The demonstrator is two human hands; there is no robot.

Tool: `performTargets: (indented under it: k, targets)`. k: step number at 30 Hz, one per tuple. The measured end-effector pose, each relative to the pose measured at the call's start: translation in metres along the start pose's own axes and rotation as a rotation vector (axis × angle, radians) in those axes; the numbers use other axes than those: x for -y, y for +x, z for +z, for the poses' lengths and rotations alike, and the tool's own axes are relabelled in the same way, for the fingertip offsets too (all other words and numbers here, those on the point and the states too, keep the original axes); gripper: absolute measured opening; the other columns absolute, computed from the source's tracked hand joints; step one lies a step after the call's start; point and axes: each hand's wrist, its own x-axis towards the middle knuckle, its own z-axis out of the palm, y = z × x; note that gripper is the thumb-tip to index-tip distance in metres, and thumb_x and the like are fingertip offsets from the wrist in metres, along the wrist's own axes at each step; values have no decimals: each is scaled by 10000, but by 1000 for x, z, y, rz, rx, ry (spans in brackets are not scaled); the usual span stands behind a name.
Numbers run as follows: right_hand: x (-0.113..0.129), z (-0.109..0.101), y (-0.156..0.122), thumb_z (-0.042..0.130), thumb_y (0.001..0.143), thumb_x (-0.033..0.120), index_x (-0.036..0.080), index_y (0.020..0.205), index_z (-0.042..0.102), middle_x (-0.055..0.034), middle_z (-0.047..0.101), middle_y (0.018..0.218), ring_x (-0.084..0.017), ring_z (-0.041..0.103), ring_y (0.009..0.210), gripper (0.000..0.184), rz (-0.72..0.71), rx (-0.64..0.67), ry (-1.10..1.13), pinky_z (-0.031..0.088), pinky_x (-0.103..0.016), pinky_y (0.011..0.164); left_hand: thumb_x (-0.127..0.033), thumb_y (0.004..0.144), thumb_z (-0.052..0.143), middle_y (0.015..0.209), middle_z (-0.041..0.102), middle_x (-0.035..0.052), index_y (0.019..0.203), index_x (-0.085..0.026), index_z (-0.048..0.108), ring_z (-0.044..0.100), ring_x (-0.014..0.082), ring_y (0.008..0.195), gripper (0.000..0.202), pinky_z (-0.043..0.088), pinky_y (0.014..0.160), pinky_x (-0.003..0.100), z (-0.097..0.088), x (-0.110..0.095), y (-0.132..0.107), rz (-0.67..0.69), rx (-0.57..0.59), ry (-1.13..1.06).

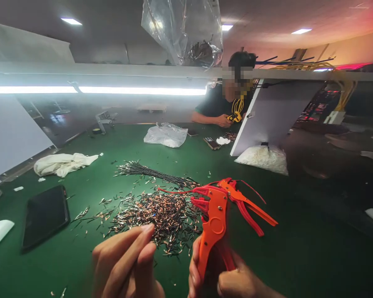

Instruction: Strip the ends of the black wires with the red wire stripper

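While the right hand (236, 283) grips the handles of an orange wire stripper (213, 223) — held upright just above the green desk (298, 248) — the left hand (127, 265) hovers beside it with fingers bunched together, whether pinching anything I cannot tell, near a pile of wire offcuts (161, 215).

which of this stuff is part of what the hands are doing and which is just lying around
In hand: orange wire stripper gripped by right hand; left hand pinched beside it; pile of cut wire bits; bundle of black wires.
Lying about: second stripper; black phone; white cloth; clear plastic bag; bag of white pieces.
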Motion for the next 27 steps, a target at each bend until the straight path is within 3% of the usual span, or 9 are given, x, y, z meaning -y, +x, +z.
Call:
performTargets:
  k: [3, 4, 6, 9, 15, 16, 18, 23, 27]
  targets:
    - [-4, 0, 0, 742, 626, 87, 195, 964, 618, -16, 702, 796, -184, 697, 713, 376, 72, -39, 38, 541, -369, 763, 58, 744, 608, 878, 754, 14, 873, -212, 701, 683, 173, 814, 313, 519, 729, 325, -6, 12, 4, 226, 56, -6]
    - [-3, 2, -1, 778, 658, 119, 194, 963, 629, -24, 711, 801, -188, 700, 733, 347, 101, -47, 50, 539, -385, 789, 4, 728, 695, 934, 770, 22, 912, -214, 715, 691, 180, 824, 286, 527, 705, 309, -8, 19, 5, 401, 202, 3]
    - [1, 9, -2, 806, 717, 175, 192, 961, 657, -35, 725, 819, -198, 707, 788, 286, 134, -62, 72, 527, -419, 855, -82, 720, 763, 957, 780, 41, 925, -198, 725, 708, 202, 830, 238, 540, 698, 322, -11, 33, 4, 533, 197, 1]
    - [7, 17, -4, 822, 721, 167, 190, 972, 690, -46, 733, 855, -215, 708, 855, 284, 144, -59, 43, 511, -450, 908, -112, 774, 724, 917, 783, 37, 896, -190, 729, 702, 177, 763, 145, 534, 669, 312, -9, 44, -2, 518, 123, -37]
    - [3, 11, -5, 782, 743, 184, 191, 959, 689, -51, 724, 861, -225, 701, 840, 236, 170, -56, 30, 519, -467, 890, -44, 808, 628, 895, 768, 40, 736, -172, 660, 672, 164, 725, 150, 499, 645, 320, -2, 32, -8, 422, 35, -78]
    - [4, 11, -4, 788, 721, 164, 191, 965, 679, -47, 719, 853, -230, 705, 828, 269, 173, -45, 18, 516, -485, 897, -30, 807, 620, 899, 773, 29, 743, -181, 655, 675, 158, 720, 167, 500, 652, 320, -4, 31, -8, 485, 67, -78]
    - [8, 13, -4, 770, 659, 96, 194, 980, 658, -30, 708, 837, -236, 715, 804, 354, 165, -49, 19, 509, -519, 907, 11, 789, 618, 870, 783, 21, 787, -195, 666, 673, 166, 723, 211, 501, 677, 330, -8, 31, -7, 445, 121, -33]
    - [26, 26, -4, 526, 499, 32, 166, 929, 672, -31, 704, 841, -226, 722, 815, 474, 129, -154, 88, 534, -464, 883, -209, 751, 809, 784, 792, 16, 992, -201, 747, 689, 191, 708, 249, 513, 687, 328, -16, 38, -4, 560, 204, -2]
    - [29, 28, -6, 606, 611, 27, 168, 985, 668, -39, 698, 892, -252, 721, 889, 403, 132, -128, 11, 518, -449, 885, -194, 729, 842, 799, 807, -11, 1004, -206, 744, 703, 176, 699, 292, 507, 722, 317, -15, 25, -5, 477, 265, -25]
